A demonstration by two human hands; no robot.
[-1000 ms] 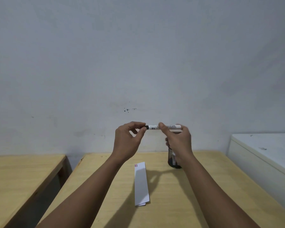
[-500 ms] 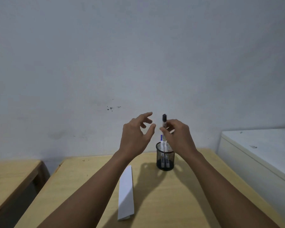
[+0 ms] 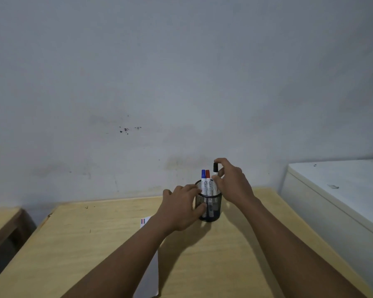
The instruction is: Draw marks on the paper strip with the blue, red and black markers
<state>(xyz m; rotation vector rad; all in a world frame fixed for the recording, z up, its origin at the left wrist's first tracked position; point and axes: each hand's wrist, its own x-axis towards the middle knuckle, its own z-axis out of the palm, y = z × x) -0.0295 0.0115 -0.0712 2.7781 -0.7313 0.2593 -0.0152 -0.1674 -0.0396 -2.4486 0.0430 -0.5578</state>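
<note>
A black mesh pen cup (image 3: 213,208) stands on the wooden table (image 3: 84,244). Inside it stand a blue-capped marker (image 3: 203,179) and a red-capped marker (image 3: 207,178), both upright. My right hand (image 3: 233,181) pinches the black-capped marker (image 3: 215,168), whose lower end is down inside the cup. My left hand (image 3: 181,206) grips the cup's left side. The white paper strip (image 3: 151,274) lies on the table under my left forearm; red, blue and dark marks show at its far end (image 3: 143,221). Most of the strip is hidden by the arm.
A white cabinet (image 3: 340,190) stands close to the table's right edge. A second wooden table (image 3: 0,220) is at the left, across a dark gap. A grey wall rises right behind the table.
My right hand turned the capped black marker upright and lowered it into the cup. My left hand left the marker's cap and took hold of the cup's side.
</note>
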